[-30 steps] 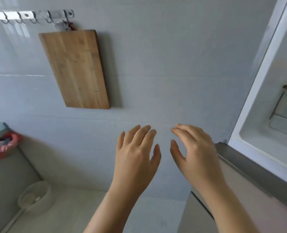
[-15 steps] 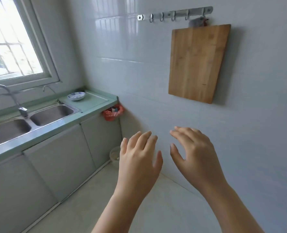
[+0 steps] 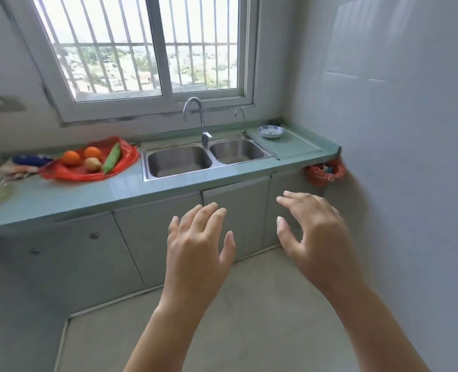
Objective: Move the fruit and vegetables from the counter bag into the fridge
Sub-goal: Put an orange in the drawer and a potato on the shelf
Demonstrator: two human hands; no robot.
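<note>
Two bare hands are raised in front of the cabinets, holding nothing: left hand [image 3: 198, 253] with fingers spread, right hand [image 3: 313, 232] with fingers loosely curled and apart. No legible writing or brand anywhere in view.

Red bag [image 3: 88, 171] lies opened flat on the green counter [image 3: 93, 194], just left of the double sink [image 3: 203, 159]. On it: two oranges [image 3: 71, 157] [image 3: 92, 152], a pale round fruit [image 3: 92, 164], and a green vegetable [image 3: 112, 158]. Vegetable's long axis runs diagonally, upper end pointing toward the window [image 3: 152, 49]. Small bowl [image 3: 270, 131] sits right of the sink.
</note>
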